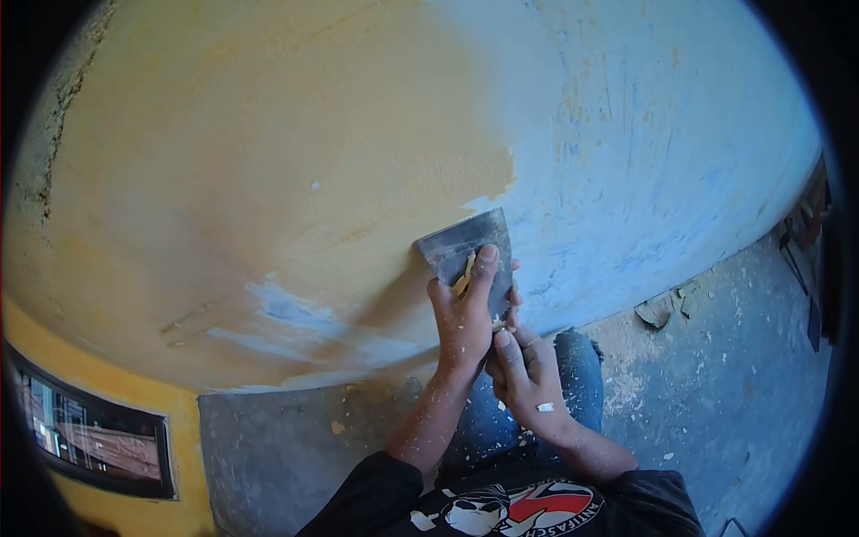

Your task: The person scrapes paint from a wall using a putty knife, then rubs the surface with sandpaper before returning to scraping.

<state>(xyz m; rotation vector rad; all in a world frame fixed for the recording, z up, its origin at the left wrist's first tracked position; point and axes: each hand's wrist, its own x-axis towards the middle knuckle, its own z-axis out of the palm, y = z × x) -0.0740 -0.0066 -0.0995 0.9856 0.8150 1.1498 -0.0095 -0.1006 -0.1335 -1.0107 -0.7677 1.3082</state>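
A wide-bladed paint scraper (458, 240) is held with its blade edge at the wall, by the ragged border of the yellow paint (358, 161) and the pale bared surface (617, 179). My left hand (465, 327) grips the blade, thumb flat on its face and fingers behind it. Beside that thumb lies a curled strip of yellow paint (464, 274). Lower down, my right hand (534, 376) is closed around the handle end, which is mostly hidden by the fingers. A white paint flake (545, 407) sits near my right wrist.
Paint flakes are scattered over the grey floor (716, 376) and my jeans (582, 376). A curved shard (653, 315) lies at the wall's foot. Dark objects (805, 259) stand at the far right. A dark-framed window (98, 438) is at lower left.
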